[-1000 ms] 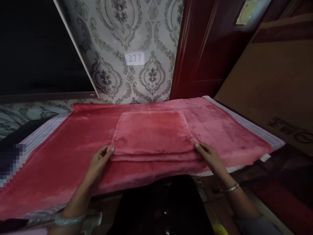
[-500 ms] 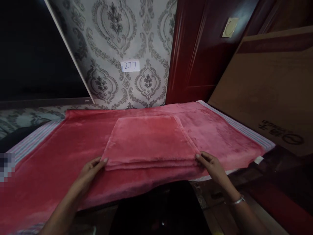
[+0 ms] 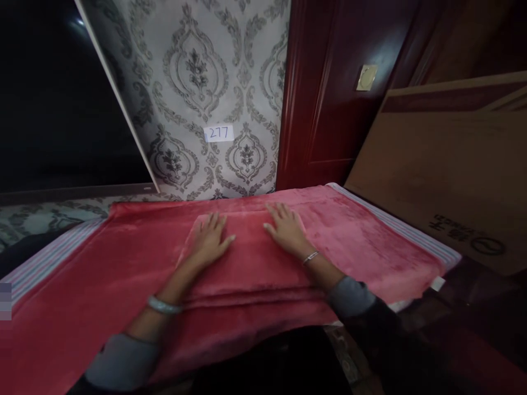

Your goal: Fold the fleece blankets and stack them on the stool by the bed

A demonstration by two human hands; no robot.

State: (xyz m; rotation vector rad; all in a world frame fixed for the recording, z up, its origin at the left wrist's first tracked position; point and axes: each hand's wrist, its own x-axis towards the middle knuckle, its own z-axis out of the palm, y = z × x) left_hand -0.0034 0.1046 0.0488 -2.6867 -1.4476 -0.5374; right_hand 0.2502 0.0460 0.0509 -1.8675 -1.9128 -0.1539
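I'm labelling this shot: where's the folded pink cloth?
Near the head view's middle, the folded pink cloth lies on the spread pink cloth, under the left hand and right hand.

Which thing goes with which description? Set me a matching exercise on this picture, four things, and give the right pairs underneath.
1. Left hand
2. Right hand
3. Folded red cloth
4. Number card

A. On the patterned wallpaper
B. Thin metal bracelet at its wrist
C. Beneath both spread hands
D. Thick pale bangle on its forearm

Pairs: 1-D, 2-B, 3-C, 4-A
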